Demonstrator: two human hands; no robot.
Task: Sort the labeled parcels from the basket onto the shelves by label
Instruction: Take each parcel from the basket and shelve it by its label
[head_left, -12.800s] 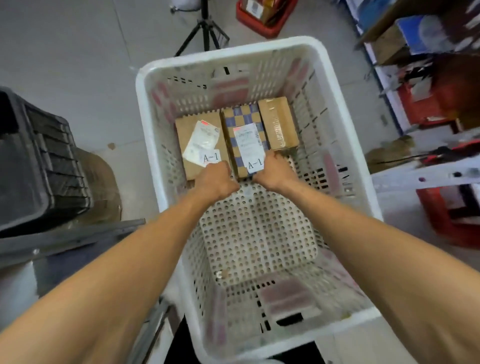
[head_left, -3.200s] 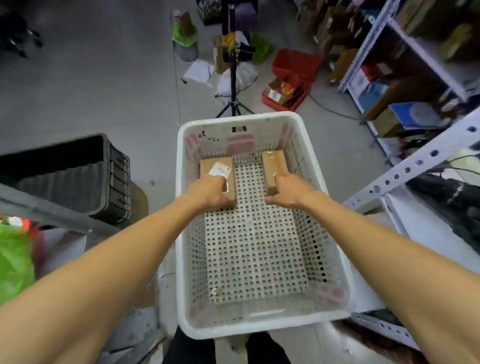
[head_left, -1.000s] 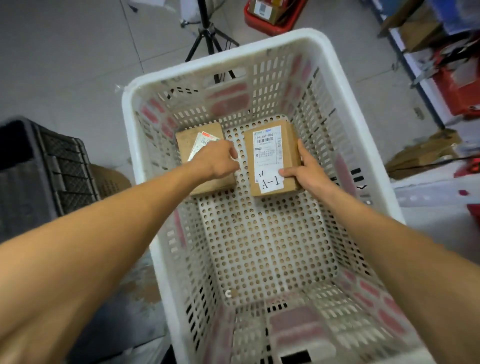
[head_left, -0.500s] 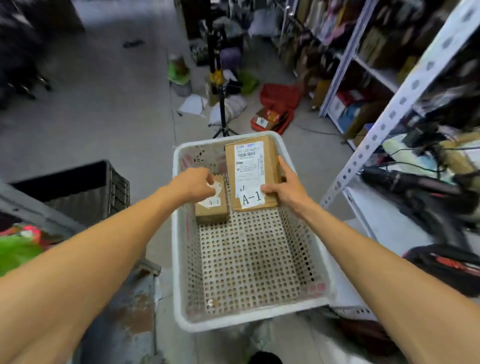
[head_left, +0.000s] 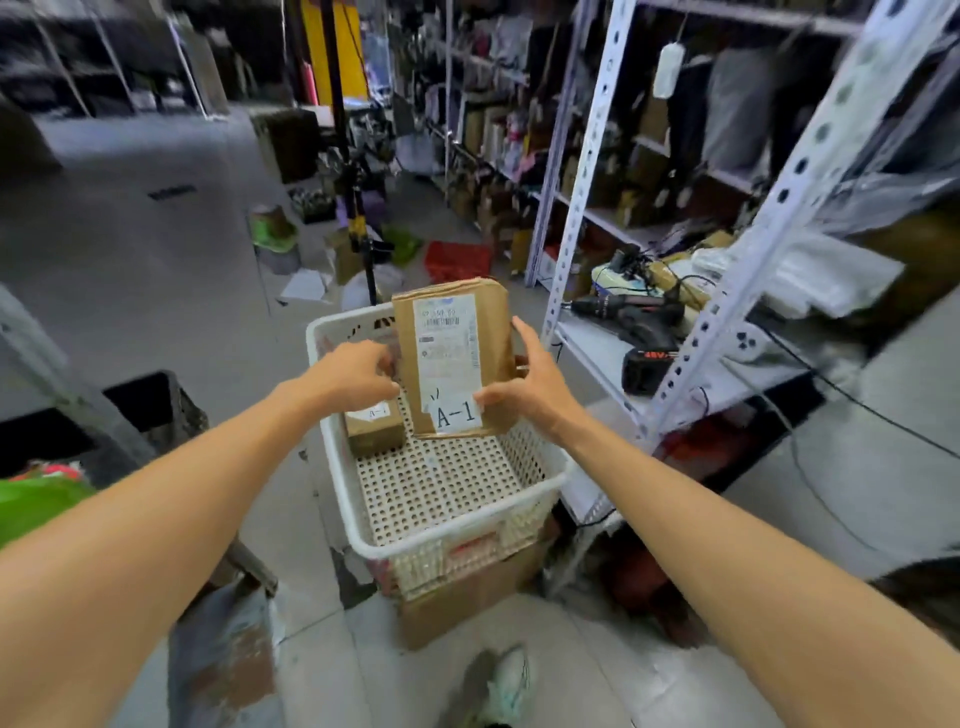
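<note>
Above basket: I've got the big parcel (head_left: 452, 364) held up over the far half of the white basket (head_left: 457, 540), clear of its floor.
Parcel axis: long axis runs bottom-to-top in my view, roughly upright; one short end up, the other down twd the basket floor.
Parcel face: broad labelled side faces me; barcode near the top end, white "A-1" sticker at the bottom end.
R hand: right hand (head_left: 530, 395) grips the parcel's right edge low down. Thumb lies across the front just beside the A-1 sticker, fingers curled round the edge to the back.
L hand: left hand (head_left: 348, 376) is at the parcel's left edge, fingers curled, tips at or v. near the cardboard. It's blurred, so I can't tell if it has hold of anything.
Small parcel: small parcel (head_left: 374, 428) lies flat on the basket floor by the left wall, under the L hand and apart from it. White sticker on top reads approx. A-1.
Basket contents: small parcel on the perforated floor; big parcel hangs above, not resting on it.
Basket support: sits on a cardboard box (head_left: 467, 603) on the floor.
Rack: white metal shelf rack (head_left: 597, 353) just right of the basket; its low shelf carries a drill (head_left: 628, 312), a battery pack (head_left: 649, 369) & cables.
Floor: black crate (head_left: 150, 410) to the left, tripod (head_left: 358, 228) & red bin (head_left: 457, 260) beyond the basket, a shoe (head_left: 506, 686) at the bottom edge.
</note>
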